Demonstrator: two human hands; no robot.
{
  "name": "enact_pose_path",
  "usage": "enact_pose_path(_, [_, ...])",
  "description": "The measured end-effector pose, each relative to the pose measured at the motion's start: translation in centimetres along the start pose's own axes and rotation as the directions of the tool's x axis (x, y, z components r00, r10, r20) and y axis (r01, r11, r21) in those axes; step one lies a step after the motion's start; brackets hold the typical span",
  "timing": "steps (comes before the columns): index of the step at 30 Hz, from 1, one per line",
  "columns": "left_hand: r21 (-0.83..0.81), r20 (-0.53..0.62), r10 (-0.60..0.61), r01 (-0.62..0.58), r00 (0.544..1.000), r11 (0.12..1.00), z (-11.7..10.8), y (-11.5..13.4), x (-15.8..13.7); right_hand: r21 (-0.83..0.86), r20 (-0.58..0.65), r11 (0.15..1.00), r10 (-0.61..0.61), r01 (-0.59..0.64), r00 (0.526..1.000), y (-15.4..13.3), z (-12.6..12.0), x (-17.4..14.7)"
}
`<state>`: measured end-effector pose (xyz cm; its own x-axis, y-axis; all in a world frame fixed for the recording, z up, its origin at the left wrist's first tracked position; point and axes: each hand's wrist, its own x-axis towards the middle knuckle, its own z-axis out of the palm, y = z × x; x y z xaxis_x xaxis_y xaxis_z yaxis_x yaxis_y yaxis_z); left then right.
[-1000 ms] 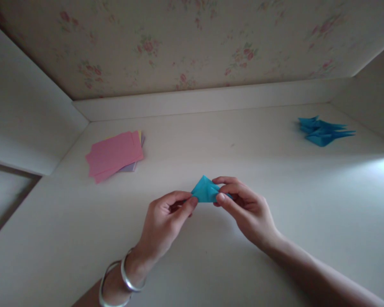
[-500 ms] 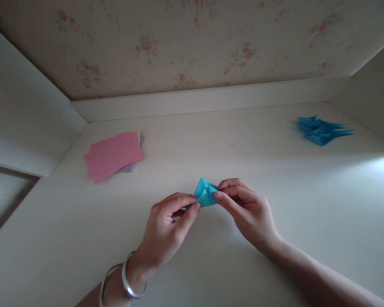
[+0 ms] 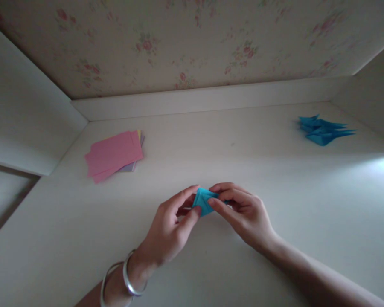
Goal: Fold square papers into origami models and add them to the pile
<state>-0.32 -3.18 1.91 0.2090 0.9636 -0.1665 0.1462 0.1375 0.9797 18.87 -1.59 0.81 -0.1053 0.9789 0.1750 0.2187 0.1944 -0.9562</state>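
Note:
A small piece of folded light-blue origami paper (image 3: 204, 202) is held between both hands over the middle of the white table. My left hand (image 3: 174, 226) grips its left edge, thumb at the lower front and index finger at the upper left corner. On the other side, my right hand (image 3: 243, 209) pinches the right part between thumb and fingers, which cover that end. Creases and layered edges show on the face turned toward me. Two silver bangles (image 3: 129, 275) circle my left wrist.
At the back left lies a stack of pink, yellow and purple paper sheets (image 3: 115, 154). Several folded blue paper figures (image 3: 323, 131) with pointed ends sit together at the back right. White panels (image 3: 22, 98) and a flower-patterned wall (image 3: 192, 47) border the white table (image 3: 92, 230).
The blue paper has turned and its upper flap now lies flatter. My left index finger has moved up to its top left corner, and my right hand has shifted slightly left.

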Motion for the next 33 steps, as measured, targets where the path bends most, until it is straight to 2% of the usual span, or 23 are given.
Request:
enact_pose_path(5, [0.057, -0.077, 0.101, -0.097, 0.992, 0.994, 0.23, -0.13, 0.46, -0.032, 0.011, 0.999, -0.020, 0.020, 1.000, -0.01, 0.15, -0.05])
enact_pose_path(10, [0.170, -0.077, 0.177, -0.162, 0.981, 0.972, 0.12, -0.34, 0.67, -0.063, 0.013, 0.998, -0.018, 0.019, 1.000, 0.03, 0.33, -0.03])
enact_pose_path(17, [0.231, -0.056, 0.125, -0.109, 0.990, 0.967, -0.02, -0.13, 0.78, -0.070, 0.011, 0.997, -0.025, 0.025, 1.000, -0.07, 0.42, 0.14])
enact_pose_path(25, [0.434, -0.022, 0.234, -0.201, 0.972, 0.878, 0.22, -0.33, 0.29, -0.096, 0.023, 0.995, -0.030, 0.032, 0.999, -0.05, 0.61, 0.28])
enact_pose_path(33, [0.461, 0.002, 0.277, -0.247, 0.961, 0.852, -0.07, -0.13, 0.49, -0.096, 0.062, 0.995, 0.009, -0.003, 0.998, -0.11, 0.39, 0.61])
